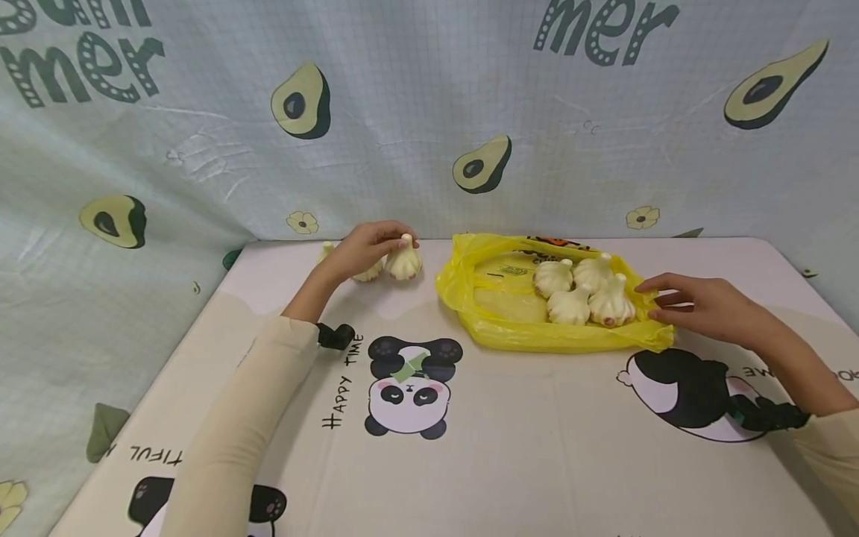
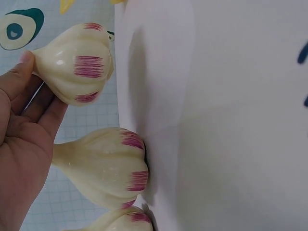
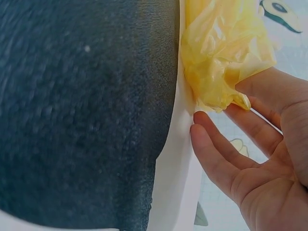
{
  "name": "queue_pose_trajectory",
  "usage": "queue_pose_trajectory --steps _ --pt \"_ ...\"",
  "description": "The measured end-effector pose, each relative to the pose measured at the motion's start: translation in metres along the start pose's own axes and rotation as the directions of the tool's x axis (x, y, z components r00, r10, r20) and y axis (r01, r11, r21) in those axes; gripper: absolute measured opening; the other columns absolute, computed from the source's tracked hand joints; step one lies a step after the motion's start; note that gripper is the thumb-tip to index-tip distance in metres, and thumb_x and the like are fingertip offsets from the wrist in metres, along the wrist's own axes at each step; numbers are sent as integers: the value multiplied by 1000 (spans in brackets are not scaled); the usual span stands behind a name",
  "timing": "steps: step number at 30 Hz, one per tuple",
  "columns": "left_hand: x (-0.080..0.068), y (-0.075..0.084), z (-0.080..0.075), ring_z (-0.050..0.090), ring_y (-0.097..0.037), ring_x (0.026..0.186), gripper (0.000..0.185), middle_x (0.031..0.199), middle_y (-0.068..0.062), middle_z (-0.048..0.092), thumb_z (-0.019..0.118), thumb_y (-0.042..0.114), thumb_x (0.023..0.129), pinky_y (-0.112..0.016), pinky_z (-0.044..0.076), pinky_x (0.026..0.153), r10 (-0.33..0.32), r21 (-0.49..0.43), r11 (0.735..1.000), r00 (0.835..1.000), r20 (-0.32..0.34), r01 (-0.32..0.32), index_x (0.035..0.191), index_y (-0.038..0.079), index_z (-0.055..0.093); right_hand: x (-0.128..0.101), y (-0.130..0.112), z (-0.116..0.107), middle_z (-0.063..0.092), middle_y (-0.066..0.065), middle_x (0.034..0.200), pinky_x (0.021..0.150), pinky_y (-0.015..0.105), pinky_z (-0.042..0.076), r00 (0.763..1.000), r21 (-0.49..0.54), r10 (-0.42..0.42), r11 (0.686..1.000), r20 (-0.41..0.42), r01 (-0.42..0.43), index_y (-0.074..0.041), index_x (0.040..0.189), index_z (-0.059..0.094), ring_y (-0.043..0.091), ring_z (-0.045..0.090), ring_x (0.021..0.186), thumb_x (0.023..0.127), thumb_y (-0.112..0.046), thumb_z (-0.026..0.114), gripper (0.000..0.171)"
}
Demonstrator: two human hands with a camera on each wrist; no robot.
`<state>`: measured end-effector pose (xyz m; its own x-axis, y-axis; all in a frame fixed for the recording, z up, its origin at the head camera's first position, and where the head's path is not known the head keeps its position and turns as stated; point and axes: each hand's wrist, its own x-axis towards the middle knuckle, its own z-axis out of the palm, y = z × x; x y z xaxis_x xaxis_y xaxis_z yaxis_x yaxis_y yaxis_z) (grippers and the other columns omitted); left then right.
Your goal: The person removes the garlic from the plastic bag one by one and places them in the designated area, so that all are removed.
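My left hand [image 1: 365, 250] is out at the far left of the desk [image 1: 537, 447], its fingers curled over the stem tip of a garlic bulb [image 1: 404, 261] that stands on the desk; from my left wrist I see my fingertips [image 2: 24, 65] touching that stem end, the bulb pale cream with purple streaks near its root. Two more bulbs [image 1: 367, 270] sit just beside it, partly hidden under my hand, and one of them [image 2: 103, 166] shows large in the left wrist view. My right hand [image 1: 705, 306] lies at the right edge of a yellow plastic bag [image 1: 510, 328], fingers loosely spread and nearly straight, touching the crumpled plastic [image 3: 221, 53] rather than gripping it. Four garlic bulbs [image 1: 582, 292] are clustered inside the bag, touching one another. The bag has a small orange and black print at its far rim, too small for me to read. The desk cover shows pandas [image 1: 409, 384] and the words "HAPPY TIME" [image 1: 342, 384] beside one of them; other lettering near my sleeves is cut off. The backdrop cloth [image 1: 403, 112] behind the desk carries avocado pictures and parts of the word "summer".
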<state>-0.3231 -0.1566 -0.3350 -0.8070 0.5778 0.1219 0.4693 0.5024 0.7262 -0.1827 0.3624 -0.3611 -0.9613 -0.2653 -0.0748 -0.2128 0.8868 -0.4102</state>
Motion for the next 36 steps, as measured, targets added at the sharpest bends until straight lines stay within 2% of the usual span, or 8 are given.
queue_pose_trajectory --steps 20,28,36 --pt "3 -3 1 64 -25 113 24 118 -12 71 56 10 105 -41 49 104 43 9 999 999 -5 -43 125 4 68 0 -1 -1 56 34 135 84 56 58 1000 7 -2 1000 0 2 -7 134 59 53 61 114 95 -18 73 43" --pt "3 -1 5 61 -26 112 20 117 -12 70 56 9 105 -40 49 102 7 98 995 1000 9 -7 119 4 68 0 -2 -1 59 33 132 83 55 58 1000 10 -20 1000 -8 20 -7 133 60 52 63 113 94 -13 73 41" --pt "3 -2 5 61 -28 116 21 121 -13 69 56 10 105 -42 49 103 -27 114 993 1000 5 26 122 4 68 -1 -2 -1 59 33 133 83 55 58 1000 11 -15 1000 -9 15 -7 133 60 52 62 114 94 -14 73 41"
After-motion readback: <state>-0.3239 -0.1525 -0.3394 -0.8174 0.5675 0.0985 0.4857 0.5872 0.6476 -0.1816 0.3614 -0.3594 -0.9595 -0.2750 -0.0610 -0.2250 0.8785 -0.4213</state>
